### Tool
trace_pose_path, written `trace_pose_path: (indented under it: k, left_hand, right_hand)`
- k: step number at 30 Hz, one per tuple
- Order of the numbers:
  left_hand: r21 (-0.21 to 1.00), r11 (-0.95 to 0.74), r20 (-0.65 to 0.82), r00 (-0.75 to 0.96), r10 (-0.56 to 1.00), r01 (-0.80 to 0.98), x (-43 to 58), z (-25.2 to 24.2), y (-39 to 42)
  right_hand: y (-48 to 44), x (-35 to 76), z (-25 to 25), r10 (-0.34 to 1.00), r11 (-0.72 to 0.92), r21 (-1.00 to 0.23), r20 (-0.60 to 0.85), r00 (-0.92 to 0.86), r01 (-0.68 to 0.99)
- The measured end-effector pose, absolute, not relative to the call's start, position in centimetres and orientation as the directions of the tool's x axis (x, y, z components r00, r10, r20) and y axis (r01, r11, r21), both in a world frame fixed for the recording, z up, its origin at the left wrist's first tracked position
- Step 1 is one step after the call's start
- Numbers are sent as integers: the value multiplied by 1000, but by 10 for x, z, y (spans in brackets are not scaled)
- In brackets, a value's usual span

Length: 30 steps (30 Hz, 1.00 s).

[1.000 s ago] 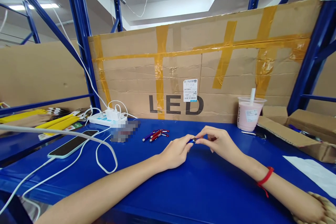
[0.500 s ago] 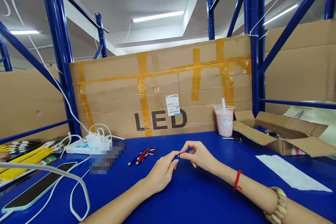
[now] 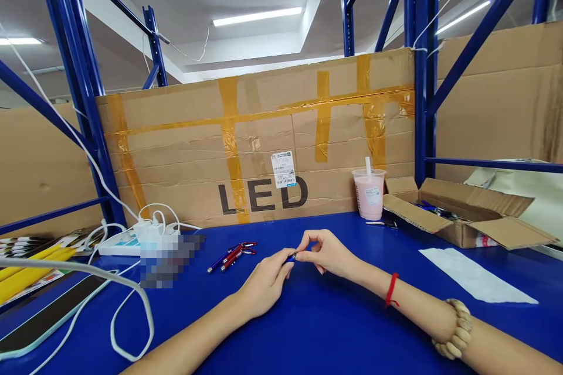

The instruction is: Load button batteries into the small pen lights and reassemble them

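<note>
Over the middle of the blue tabletop, my left hand point(image 3: 264, 284) is closed around a small blue piece with a metallic end point(image 3: 291, 257), most of it hidden by the fingers. Thumb and forefinger of my right hand point(image 3: 317, 252) pinch its metallic end, and both sets of fingertips meet there. To the left of my left hand lie a few slim metal tubes with clips: red ones point(image 3: 232, 258) and a blue-purple one point(image 3: 220, 261), side by side.
A pink drink cup point(image 3: 369, 194) stands at the back beside an open cardboard box point(image 3: 457, 228) holding small items. White paper point(image 3: 477, 275) lies at right. On the left are a phone point(image 3: 53, 316), a power strip point(image 3: 116, 244) and looping white cables point(image 3: 147, 316).
The whole view has shifted a little, so things sit slightly further left and up. Both hands keep hold of the small blue piece in nearly the same pose.
</note>
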<state>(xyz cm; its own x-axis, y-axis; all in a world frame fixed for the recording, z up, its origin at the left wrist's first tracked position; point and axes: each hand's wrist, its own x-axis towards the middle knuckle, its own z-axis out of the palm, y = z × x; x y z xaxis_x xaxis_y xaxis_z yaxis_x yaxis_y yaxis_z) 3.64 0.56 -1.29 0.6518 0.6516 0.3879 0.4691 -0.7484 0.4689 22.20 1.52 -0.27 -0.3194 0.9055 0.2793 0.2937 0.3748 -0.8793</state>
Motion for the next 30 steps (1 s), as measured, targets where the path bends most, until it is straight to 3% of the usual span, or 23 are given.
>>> trace_pose_path:
  k: [30]
  left_hand:
    - [417,-738,332,667,667,530,35,-10,4]
  right_hand:
    - [17,229,-5,882,442,-783,289,-373,439]
